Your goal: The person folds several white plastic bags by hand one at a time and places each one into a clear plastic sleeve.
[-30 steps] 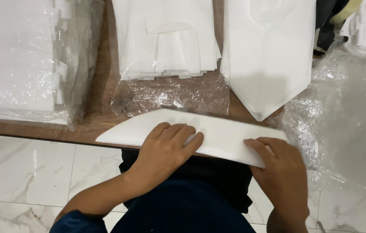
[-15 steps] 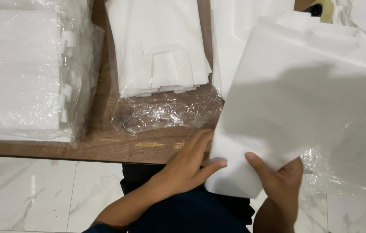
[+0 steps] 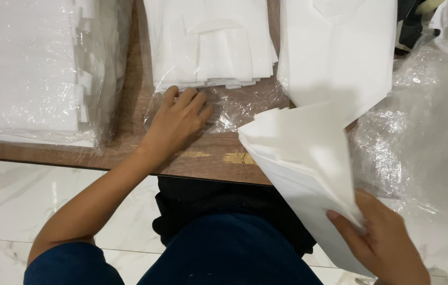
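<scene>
My right hand (image 3: 383, 241) grips a folded white paper piece (image 3: 308, 169) by its lower corner, holding it tilted over the table's front edge. My left hand (image 3: 177, 122) lies flat, fingers spread, on crinkled clear plastic wrap (image 3: 234, 105) on the brown wooden table (image 3: 203, 158). Its fingertips touch the front edge of a stack of white paper sheets (image 3: 210, 42) that rests on that plastic.
A tall wrapped stack of white sheets (image 3: 23, 68) fills the left side. Another pile of white pointed sheets (image 3: 340, 53) lies at the upper right. Loose clear plastic (image 3: 424, 126) covers the right. White marble floor tiles (image 3: 39, 200) show below the table edge.
My left hand let go of the folded paper and moved up left onto the plastic by the middle stack. My right hand lowered the paper to the right, holding it alone.
</scene>
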